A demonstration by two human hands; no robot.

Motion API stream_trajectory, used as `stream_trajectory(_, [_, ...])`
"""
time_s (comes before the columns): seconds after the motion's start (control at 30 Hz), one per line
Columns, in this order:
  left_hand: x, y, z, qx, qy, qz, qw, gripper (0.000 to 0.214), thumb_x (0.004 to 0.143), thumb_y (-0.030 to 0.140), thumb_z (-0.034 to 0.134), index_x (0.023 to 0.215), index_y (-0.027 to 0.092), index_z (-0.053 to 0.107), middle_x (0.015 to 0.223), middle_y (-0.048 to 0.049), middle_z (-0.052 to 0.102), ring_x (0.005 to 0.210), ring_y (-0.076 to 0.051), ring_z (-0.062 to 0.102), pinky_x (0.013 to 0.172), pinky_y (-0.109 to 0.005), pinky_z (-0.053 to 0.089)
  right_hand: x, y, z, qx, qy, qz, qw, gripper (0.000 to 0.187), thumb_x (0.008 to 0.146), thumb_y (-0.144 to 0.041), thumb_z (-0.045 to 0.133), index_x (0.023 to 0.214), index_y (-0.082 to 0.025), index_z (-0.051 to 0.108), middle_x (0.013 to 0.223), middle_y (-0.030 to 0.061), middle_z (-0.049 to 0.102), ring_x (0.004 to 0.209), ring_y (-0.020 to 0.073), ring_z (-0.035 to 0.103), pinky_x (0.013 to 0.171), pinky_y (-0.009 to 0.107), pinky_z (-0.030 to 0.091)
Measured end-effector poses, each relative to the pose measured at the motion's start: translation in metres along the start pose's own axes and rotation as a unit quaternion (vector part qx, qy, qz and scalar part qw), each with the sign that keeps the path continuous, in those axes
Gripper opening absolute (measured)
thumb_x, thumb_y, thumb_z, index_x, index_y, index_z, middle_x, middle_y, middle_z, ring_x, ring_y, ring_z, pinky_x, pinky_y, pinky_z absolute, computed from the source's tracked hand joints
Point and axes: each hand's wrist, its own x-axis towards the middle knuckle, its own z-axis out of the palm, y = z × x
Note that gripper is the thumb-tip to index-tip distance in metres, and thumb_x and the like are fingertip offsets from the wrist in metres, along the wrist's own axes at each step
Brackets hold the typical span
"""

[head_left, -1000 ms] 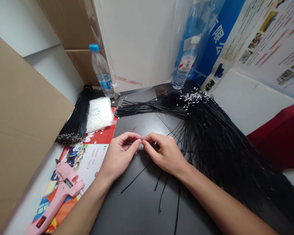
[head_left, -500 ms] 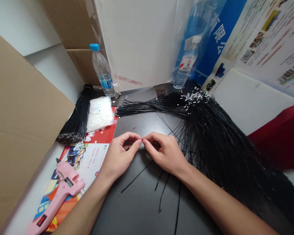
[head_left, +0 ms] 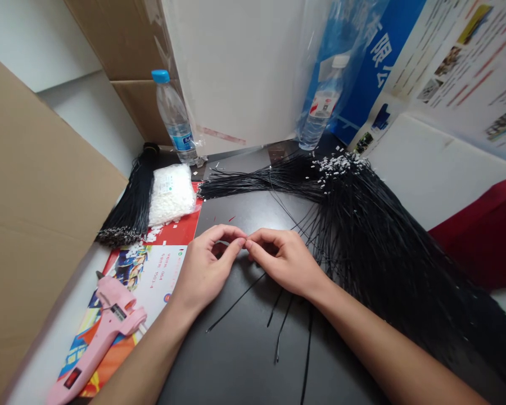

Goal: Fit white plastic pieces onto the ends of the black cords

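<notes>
My left hand [head_left: 204, 267] and my right hand [head_left: 282, 261] meet fingertip to fingertip over the black mat [head_left: 244, 360]. Both are pinched shut on a thin black cord [head_left: 234, 306] that trails down toward me beneath the hands. A few more loose black cords [head_left: 282, 329] lie under my right wrist. To the right spreads a big pile of black cords with small white tips [head_left: 362, 236]. What sits exactly between the fingertips is too small to make out.
A bag of small white parts [head_left: 171, 194] and a tied bundle of black cords [head_left: 130, 205] lie at the left. A pink glue gun [head_left: 99, 332] rests on a printed sheet. Two water bottles [head_left: 175, 121] [head_left: 320, 112], cardboard panels and a red cloth [head_left: 484, 230] surround the mat.
The hands stay pinched together in nearly the same place. The view has tipped slightly, so everything sits a little higher.
</notes>
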Motion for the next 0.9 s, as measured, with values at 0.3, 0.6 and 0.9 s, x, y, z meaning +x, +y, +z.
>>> stream_trajectory(0.3, [-0.0008,-0.0001,-0.0005,-0.011,-0.016,0.013,1.0,0.009,0.088,0.027,0.064,0.087,0.019,0.069,0.083,-0.0004,0.07,0.076,-0.015,0.065,0.07,-0.025,0.051,0.0028,0.0039,-0.0036,0.077,-0.047,0.033,0.995,0.023,0.089,-0.028,0.058,0.078,-0.014,0.071,0.07,0.0013,0.069,0.059,0.0087,0.055,0.056,0.02,0.041])
stream_trajectory(0.6, [0.003,0.0063,-0.0012,-0.106,-0.033,-0.068,0.991,0.018,0.08,0.035,0.072,0.086,0.019,0.068,0.076,0.0003,0.069,0.059,-0.011,0.058,0.058,-0.024,0.049,0.0012,0.0005,-0.0072,0.015,0.013,-0.016,1.0,0.021,0.087,-0.025,0.057,0.078,-0.015,0.073,0.066,-0.0001,0.067,0.057,0.0081,0.052,0.053,0.019,0.038])
stream_trajectory(0.9, [0.0045,0.0017,-0.0048,-0.17,-0.041,-0.125,0.977,0.025,0.075,0.039,0.079,0.085,0.017,0.072,0.069,0.0011,0.068,0.056,-0.01,0.057,0.059,-0.024,0.046,-0.0003,0.001,-0.0088,-0.058,0.026,-0.082,0.995,0.017,0.083,-0.015,0.058,0.071,-0.016,0.071,0.064,-0.0023,0.067,0.056,0.0064,0.053,0.056,0.018,0.037])
